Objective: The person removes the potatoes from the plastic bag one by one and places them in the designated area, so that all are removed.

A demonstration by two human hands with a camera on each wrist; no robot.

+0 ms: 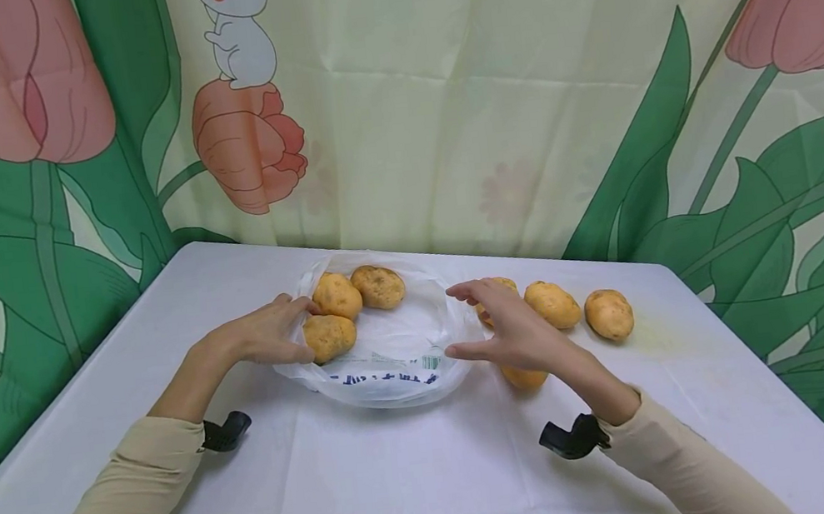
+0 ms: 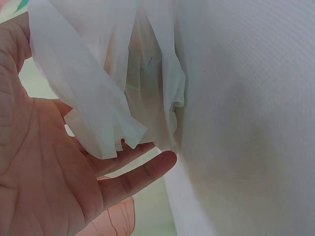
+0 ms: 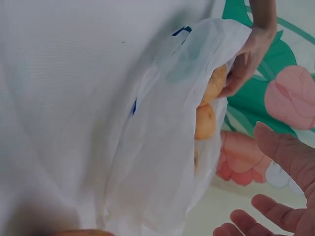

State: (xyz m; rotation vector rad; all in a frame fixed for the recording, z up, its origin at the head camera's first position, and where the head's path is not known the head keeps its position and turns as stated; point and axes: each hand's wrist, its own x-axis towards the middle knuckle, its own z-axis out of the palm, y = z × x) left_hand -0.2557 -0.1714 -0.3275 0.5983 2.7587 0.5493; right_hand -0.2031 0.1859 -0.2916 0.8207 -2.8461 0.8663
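Observation:
A white plastic bag (image 1: 394, 376) lies wide-mouthed on the table, with three potatoes (image 1: 330, 337) in its left and far parts. At the bag's left rim, my left hand (image 1: 269, 332) spreads its thumb and fingers beside those potatoes. Plastic folds (image 2: 98, 98) drape between that thumb and the fingers in the left wrist view. My right hand (image 1: 506, 327) hovers at the bag's right side, fingers apart and holding nothing. Several more potatoes (image 1: 553, 305) lie on the table around and beyond it, two of them partly hidden by the hand.
The white-covered table (image 1: 406, 484) extends toward me and to both sides. A printed curtain (image 1: 428, 121) with tulips hangs behind its far edge. Black wrist mounts (image 1: 574, 438) sit on both forearms.

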